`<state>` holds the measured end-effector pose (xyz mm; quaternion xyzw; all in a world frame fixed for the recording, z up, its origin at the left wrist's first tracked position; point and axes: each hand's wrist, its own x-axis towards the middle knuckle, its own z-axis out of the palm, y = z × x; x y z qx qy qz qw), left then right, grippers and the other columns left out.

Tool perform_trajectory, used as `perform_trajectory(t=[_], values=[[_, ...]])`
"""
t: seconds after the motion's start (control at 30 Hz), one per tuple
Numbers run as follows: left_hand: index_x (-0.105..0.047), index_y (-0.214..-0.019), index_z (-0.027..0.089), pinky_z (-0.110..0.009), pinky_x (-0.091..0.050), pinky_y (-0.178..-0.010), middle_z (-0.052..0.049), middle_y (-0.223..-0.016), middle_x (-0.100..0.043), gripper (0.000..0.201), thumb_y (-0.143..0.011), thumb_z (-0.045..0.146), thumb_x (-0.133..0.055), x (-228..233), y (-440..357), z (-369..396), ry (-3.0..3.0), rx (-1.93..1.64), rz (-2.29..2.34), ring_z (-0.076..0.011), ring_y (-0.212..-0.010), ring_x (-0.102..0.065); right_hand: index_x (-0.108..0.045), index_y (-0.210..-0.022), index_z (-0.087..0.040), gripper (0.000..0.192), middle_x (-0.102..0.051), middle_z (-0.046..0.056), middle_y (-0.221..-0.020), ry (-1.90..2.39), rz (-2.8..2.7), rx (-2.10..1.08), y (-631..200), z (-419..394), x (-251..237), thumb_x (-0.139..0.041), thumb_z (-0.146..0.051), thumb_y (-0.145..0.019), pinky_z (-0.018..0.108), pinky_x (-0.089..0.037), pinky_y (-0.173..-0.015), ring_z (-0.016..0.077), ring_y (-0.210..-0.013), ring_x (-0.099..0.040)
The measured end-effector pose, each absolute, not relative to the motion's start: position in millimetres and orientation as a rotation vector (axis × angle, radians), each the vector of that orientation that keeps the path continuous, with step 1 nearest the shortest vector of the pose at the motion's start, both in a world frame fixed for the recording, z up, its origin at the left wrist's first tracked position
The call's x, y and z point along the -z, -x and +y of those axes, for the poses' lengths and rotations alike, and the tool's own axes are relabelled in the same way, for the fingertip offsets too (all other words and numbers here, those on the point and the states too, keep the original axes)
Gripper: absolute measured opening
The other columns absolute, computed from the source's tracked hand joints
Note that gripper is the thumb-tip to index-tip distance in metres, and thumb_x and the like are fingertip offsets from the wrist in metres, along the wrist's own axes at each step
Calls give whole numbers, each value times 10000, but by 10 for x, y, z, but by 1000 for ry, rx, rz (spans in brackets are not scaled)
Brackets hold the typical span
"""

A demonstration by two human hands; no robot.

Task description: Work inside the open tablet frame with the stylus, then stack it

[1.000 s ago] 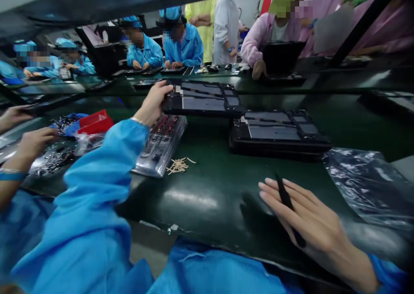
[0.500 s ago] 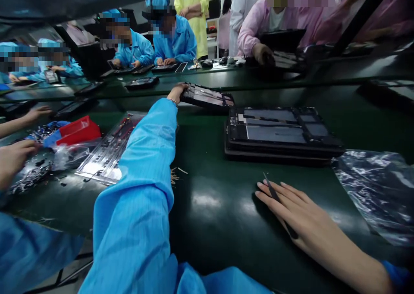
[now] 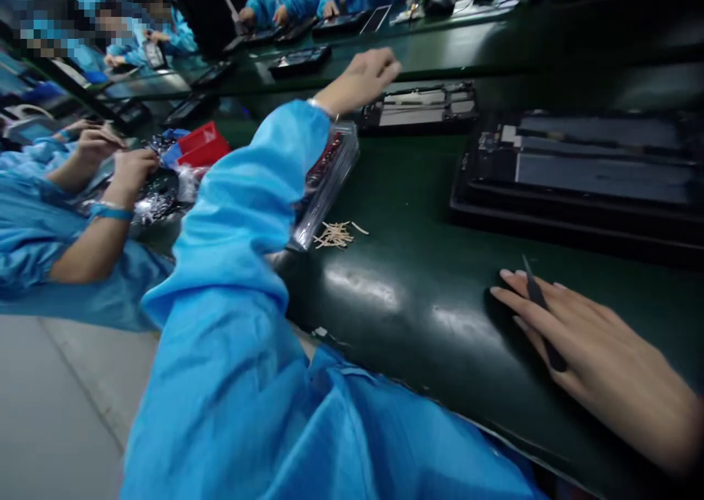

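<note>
My left hand (image 3: pixel 363 78) reaches far out in a blue sleeve and hovers just above the left end of an opened dark tablet (image 3: pixel 423 108) that lies flat on the green belt (image 3: pixel 396 295). Its fingers are loosely bent and hold nothing. My right hand (image 3: pixel 594 353) rests flat on the belt near the front edge, with black tweezers (image 3: pixel 542 313) held between its fingers. A stack of opened dark tablets (image 3: pixel 583 170) lies just beyond my right hand.
A clear plastic parts tray (image 3: pixel 324 185) lies under my left forearm, with a small heap of tan strips (image 3: pixel 335 234) beside it. A red box (image 3: pixel 203 144) sits at the left. A co-worker's hands (image 3: pixel 126 170) handle silvery bags there. More tablets and workers line the far belt.
My left hand set the tablet flat on the belt beyond the stack and lifted off it. The view swung down and left. My right hand stayed on the belt with the tweezers.
</note>
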<state>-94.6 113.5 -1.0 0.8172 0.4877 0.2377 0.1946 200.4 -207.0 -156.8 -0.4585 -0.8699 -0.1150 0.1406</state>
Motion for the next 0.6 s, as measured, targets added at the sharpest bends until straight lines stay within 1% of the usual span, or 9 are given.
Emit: perform_trajectory(t=[0.03, 0.07, 0.1, 0.17, 0.27, 0.33, 0.43, 0.5, 0.6], values=[[-620, -1215, 24, -385, -323, -1143, -66, -1151, -548, 344, -1051, 283, -463, 68, 1033, 875, -2447, -616, 1299, -243, -1308, -474, -475, -1447, -202, 486, -465, 93, -1556, 1334, -2518, 322, -2008, -2074, 1578, -375, -212, -971, 503, -548, -937, 333, -1359, -516], [-603, -1250, 18, -417, -347, -1128, -112, -1193, -537, 422, -1079, 334, -381, 153, 1129, 580, -2799, -442, 1182, -264, -1264, -505, -459, -1460, -211, 506, -443, 91, -1573, 1346, -2530, 309, -2013, -2077, 1591, -377, -211, -961, 506, -550, -936, 336, -1368, -507], [-612, -1249, 35, -413, -377, -1106, -147, -1248, -525, 442, -1070, 382, -406, 264, 1228, 269, -2895, -380, 1126, -278, -1221, -521, -444, -1471, -219, 526, -421, 87, -1588, 1353, -2542, 301, -2015, -2080, 1604, -382, -205, -949, 504, -551, -939, 334, -1378, -497], [-580, -1298, 26, -446, -375, -1115, -208, -1321, -504, 502, -1047, 439, -446, 532, 1414, -310, -2953, -336, 1144, -328, -1246, -492, -430, -1479, -226, 554, -398, 84, -1603, 1351, -2564, 302, -2011, -2082, 1618, -393, -183, -928, 494, -548, -951, 324, -1396, -480], [-505, -1395, 45, -452, -344, -1157, -234, -1451, -431, 642, -1006, 554, -466, 912, 1587, -822, -3001, -129, 1254, -363, -1372, -385, -459, -1462, -207, 554, -436, 98, -1577, 1292, -2566, 327, -1975, -2080, 1602, -396, -153, -914, 485, -545, -949, 323, -1379, -498], [-493, -1403, 67, -466, -342, -1152, -230, -1468, -423, 675, -986, 596, -475, 1066, 1612, -893, -2974, -67, 1368, -370, -1388, -359, -483, -1444, -179, 537, -455, 117, -1561, 1266, -2574, 332, -1944, -2081, 1578, -392, -134, -917, 481, -542, -952, 326, -1372, -505], [-538, -1329, 86, -463, -410, -1047, -230, -1372, -490, 621, -988, 601, -466, 1131, 1562, -807, -2924, -43, 1571, -367, -1263, -456, -517, -1408, -156, 491, -470, 135, -1547, 1261, -2586, 329, -1916, -2091, 1552, -385, -125, -936, 475, -545, -947, 330, -1374, -504], [-559, -1281, 103, -427, -448, -939, -222, -1294, -528, 577, -1005, 593, -433, 1112, 1509, -755, -2902, -26, 1675, -364, -1178, -510, -522, -1402, -156, 466, -494, 137, -1526, 1222, -2578, 329, -1911, -2099, 1551, -377, -149, -959, 479, -555, -924, 340, -1354, -523], [-549, -1286, 131, -359, -442, -818, -207, -1241, -565, 485, -1048, 521, -387, 1088, 1439, -746, -2807, 6, 1750, -335, -1064, -594, -516, -1407, -161, 451, -535, 140, -1486, 1152, -2558, 342, -1907, -2103, 1561, -352, -192, -988, 492, -567, -883, 358, -1316, -554]])
